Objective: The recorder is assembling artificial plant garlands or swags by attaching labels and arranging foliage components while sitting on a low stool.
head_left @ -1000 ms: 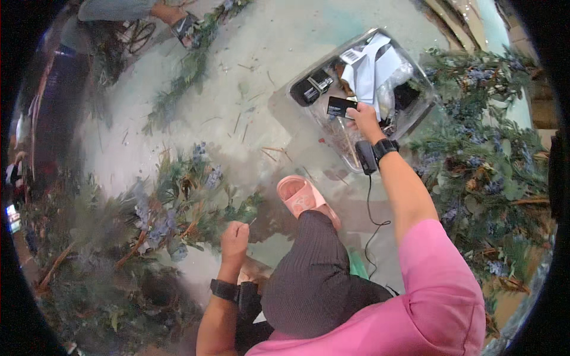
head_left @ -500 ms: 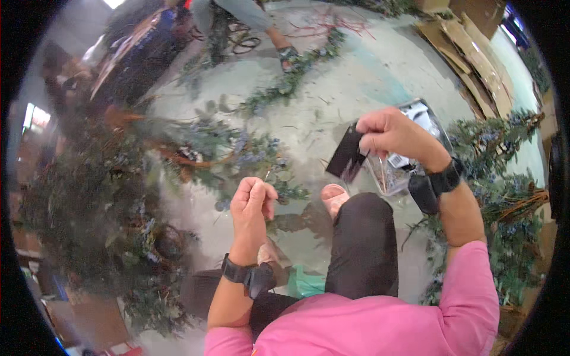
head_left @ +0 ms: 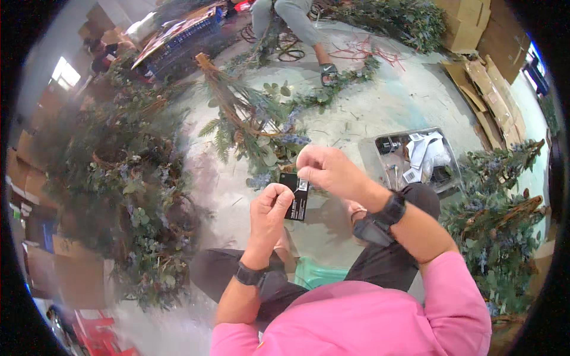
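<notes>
A small black card tag [head_left: 295, 199] with a white label hangs between my two hands in front of my chest. My left hand [head_left: 269, 209] is closed, with fingers against the tag's left edge. My right hand [head_left: 323, 168] pinches the tag's top from above. Both wrists carry dark watches. Just beyond my hands lies a green wreath branch with blue flowers [head_left: 255, 127] on the pale floor.
A clear plastic tray [head_left: 380, 157] holding tags and small items sits on the floor to my right. Piles of greenery [head_left: 119, 178] lie left, and more greenery [head_left: 499, 219] right. Another person's legs [head_left: 297, 24] are at the top. Flattened cardboard [head_left: 493, 95] lies far right.
My right hand lifted the black tag out of the tray and brought it to the centre. My left hand rose to meet it. My view swung left and up.
</notes>
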